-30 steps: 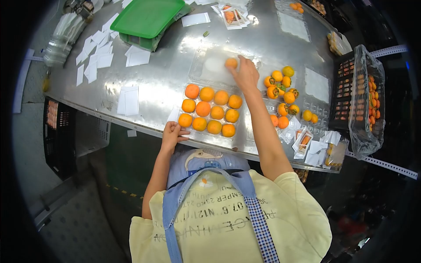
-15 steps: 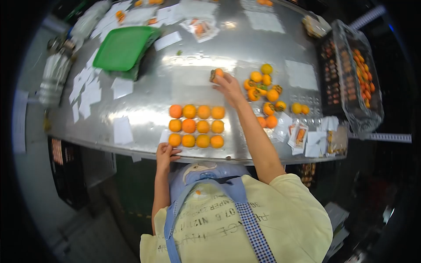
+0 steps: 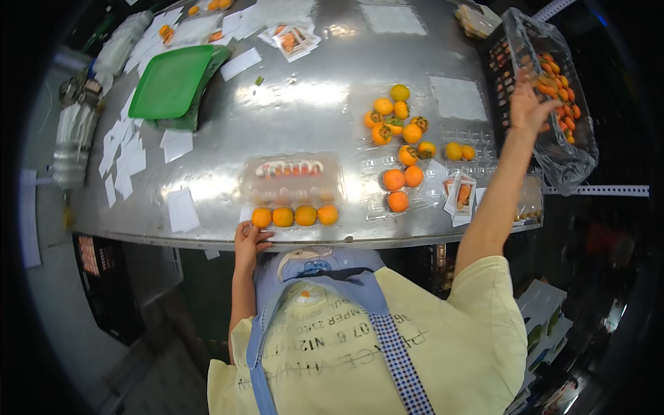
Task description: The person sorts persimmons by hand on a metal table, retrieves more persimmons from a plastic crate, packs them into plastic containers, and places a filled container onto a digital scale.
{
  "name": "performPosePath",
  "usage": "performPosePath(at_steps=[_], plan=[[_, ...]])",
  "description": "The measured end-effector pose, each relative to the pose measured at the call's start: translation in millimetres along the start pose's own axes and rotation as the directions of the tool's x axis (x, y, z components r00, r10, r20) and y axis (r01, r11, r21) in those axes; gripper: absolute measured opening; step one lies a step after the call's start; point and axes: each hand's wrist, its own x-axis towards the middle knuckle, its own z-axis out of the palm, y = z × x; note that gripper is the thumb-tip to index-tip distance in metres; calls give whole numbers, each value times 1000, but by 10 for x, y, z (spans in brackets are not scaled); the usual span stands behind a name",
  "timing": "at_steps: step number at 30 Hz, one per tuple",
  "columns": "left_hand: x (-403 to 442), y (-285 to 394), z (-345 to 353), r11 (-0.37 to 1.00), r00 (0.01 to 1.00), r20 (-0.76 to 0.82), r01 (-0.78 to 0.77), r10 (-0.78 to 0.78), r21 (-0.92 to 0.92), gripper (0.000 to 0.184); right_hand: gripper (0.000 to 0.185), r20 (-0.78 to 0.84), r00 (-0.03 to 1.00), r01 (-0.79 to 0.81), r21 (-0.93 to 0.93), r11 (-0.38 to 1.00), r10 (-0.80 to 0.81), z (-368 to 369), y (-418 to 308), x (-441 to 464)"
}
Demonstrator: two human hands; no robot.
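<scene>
My left hand rests at the front left corner of a clear plastic fruit pack, its fingers stretched apart. Several orange persimmons sit in a row along the front of this pack. Behind them a hazy clear cover with a white and red label lies over the rear part; what is under it cannot be made out. Out to the right, my right hand is raised at the near side of a plastic-lined crate of persimmons. Its fingers and thumb are spread, with nothing visibly held.
Loose persimmons cluster right of the pack, some on another clear tray. Printed cards lie near the right edge. A green tray and scattered white papers occupy the left side of the metal table.
My right hand, which held a persimmon behind the pack, has moved right to the crate without it. The pack's rear rows, uncovered before, are now hidden under the labelled cover. The view has shifted slightly.
</scene>
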Motion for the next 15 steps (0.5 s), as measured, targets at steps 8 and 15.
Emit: performPosePath(at_steps=[8, 15], plan=[[2, -38, -27, 999, 999, -1, -40, 40, 1, 19, 51, -283, 714, -457, -881, 120, 640, 509, 1824, -1754], [202, 275, -230, 911, 971, -130, -133, 198, 391, 38, 75, -366, 641, -272, -930, -247, 675, 377, 2659, -2925]])
